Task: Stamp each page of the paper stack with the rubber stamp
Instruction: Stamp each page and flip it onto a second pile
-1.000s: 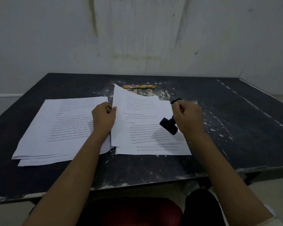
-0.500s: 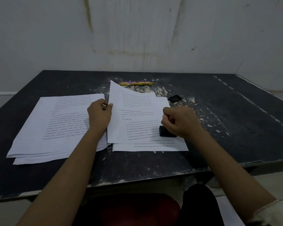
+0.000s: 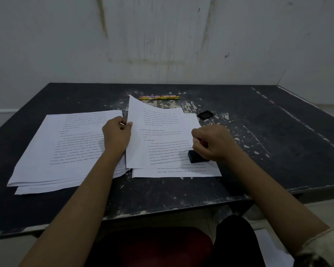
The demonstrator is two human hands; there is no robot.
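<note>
At my far left a pile of pages [image 3: 66, 147] lies flat on the dark, paint-flecked tabletop [image 3: 278, 141], printed side up, its lower sheets fanned out a little at the near edge. My left hand [image 3: 117, 138] rests over the right margin of that pile and pinches the left edge of a single sheet [image 3: 158, 135] between thumb and curled fingers, the thumb lying on the printed face. That sheet is skewed against the paper under it, and its far left corner lifts off the tabletop and curls upward. Beyond that corner, near the wall [image 3: 162, 45], a few coloured pencils [image 3: 158, 97] lie side by side, pointing left to right. Under the sheet lies the stack [image 3: 177, 172] I am working through; its near edge and right side show from beneath, with two lines of print visible along the bottom. The rubber stamp [image 3: 196, 158] stands on the lower right part of the sheet, its black base down flat on the paper. My right hand [image 3: 214, 144] is wrapped tightly around its handle, of which a bit of red shows between my fingers, and my fist sits right above the base. Farther back and just to the right of the stack, a small black square case [image 3: 206, 114] lies on the tabletop, apart from the paper.
</note>
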